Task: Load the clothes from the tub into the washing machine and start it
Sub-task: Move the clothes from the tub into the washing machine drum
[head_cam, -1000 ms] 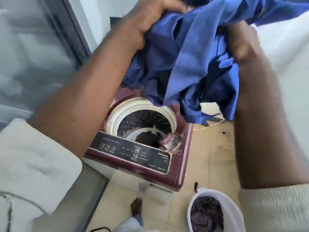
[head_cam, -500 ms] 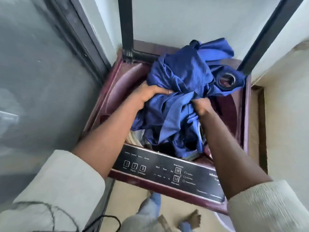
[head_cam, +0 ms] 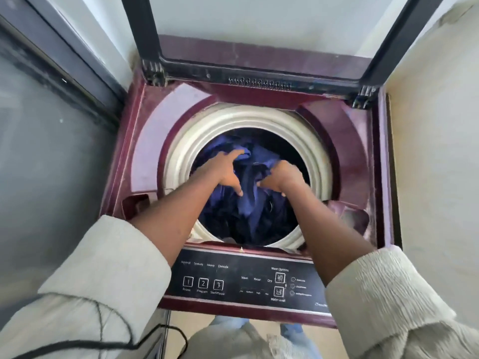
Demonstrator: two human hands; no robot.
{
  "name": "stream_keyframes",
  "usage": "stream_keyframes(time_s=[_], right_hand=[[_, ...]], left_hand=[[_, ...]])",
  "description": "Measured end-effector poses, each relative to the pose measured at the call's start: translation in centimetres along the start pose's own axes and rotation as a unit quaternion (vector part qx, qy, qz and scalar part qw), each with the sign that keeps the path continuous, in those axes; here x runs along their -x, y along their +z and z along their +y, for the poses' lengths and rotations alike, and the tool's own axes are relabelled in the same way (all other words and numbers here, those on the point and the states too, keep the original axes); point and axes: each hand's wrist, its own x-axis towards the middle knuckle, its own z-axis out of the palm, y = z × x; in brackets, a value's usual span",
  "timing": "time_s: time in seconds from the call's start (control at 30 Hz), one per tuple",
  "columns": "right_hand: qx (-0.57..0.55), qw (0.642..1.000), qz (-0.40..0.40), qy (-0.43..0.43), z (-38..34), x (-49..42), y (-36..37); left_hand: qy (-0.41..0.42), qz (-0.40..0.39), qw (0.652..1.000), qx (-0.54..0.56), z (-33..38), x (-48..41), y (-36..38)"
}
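Note:
A maroon top-load washing machine (head_cam: 153, 130) stands below me with its lid (head_cam: 259, 24) raised at the back. Blue cloth (head_cam: 248, 200) lies bunched inside the drum, ringed by a cream rim (head_cam: 186, 143). Both my arms reach down into the drum. My left hand (head_cam: 228, 169) rests flat on the cloth with its fingers spread. My right hand (head_cam: 281, 177) has its fingers curled into the blue cloth. The black control panel (head_cam: 246, 281) with numbered buttons faces me at the front edge. The tub is out of view.
A grey glass panel (head_cam: 51, 151) runs along the left of the machine and a pale wall (head_cam: 435, 151) along the right. A black cord (head_cam: 108, 332) hangs across my left sleeve. My legs and the tiled floor (head_cam: 197, 320) show below the panel.
The blue cloth went from held high above the machine, to its top, to down inside the drum. Both hands followed it in; my left hand has spread open.

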Motion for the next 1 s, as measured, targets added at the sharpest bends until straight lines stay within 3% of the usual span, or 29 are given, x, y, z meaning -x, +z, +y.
stream_keyframes(time_s=[0.1,0.2,0.3,0.4,0.47,0.53,0.67,0.8,0.9,1.0], right_hand=[[0.083,0.991,-0.037,-0.096,-0.7,-1.1,-0.4],[0.138,0.978,-0.115,-0.102,-1.7,-1.3,0.2],[0.112,0.982,-0.088,-0.125,-1.7,0.9,-1.1],[-0.123,0.981,0.022,-0.148,1.3,5.3,-5.4],[-0.345,0.92,0.105,-0.157,5.6,10.0,-8.9],[-0.483,0.842,0.181,-0.155,11.8,15.1,-11.2],[-0.568,0.766,0.3,-0.035,25.6,23.0,-11.5],[-0.607,0.722,0.318,0.096,37.2,25.5,-7.3],[-0.646,0.69,0.281,0.168,43.7,24.1,-2.6],[-0.648,0.698,0.204,0.226,49.4,20.5,2.8]], left_hand=[[-0.009,-0.105,0.986,-0.125,0.6,-1.5,1.1],[-0.034,-0.188,0.971,-0.145,0.3,-2.8,2.0],[-0.043,-0.21,0.958,-0.192,1.2,-2.9,1.3],[-0.016,-0.178,0.94,-0.292,6.8,-1.7,-1.4],[0.016,-0.159,0.939,-0.304,13.3,0.0,-3.3],[0.083,-0.13,0.936,-0.317,21.1,2.7,-4.1],[0.287,-0.013,0.917,-0.277,35.3,7.5,-0.8],[0.406,0.019,0.894,-0.189,46.1,9.4,8.4],[0.386,-0.015,0.903,-0.189,50.1,7.7,17.7],[0.292,-0.069,0.934,-0.195,50.0,4.6,28.1]])
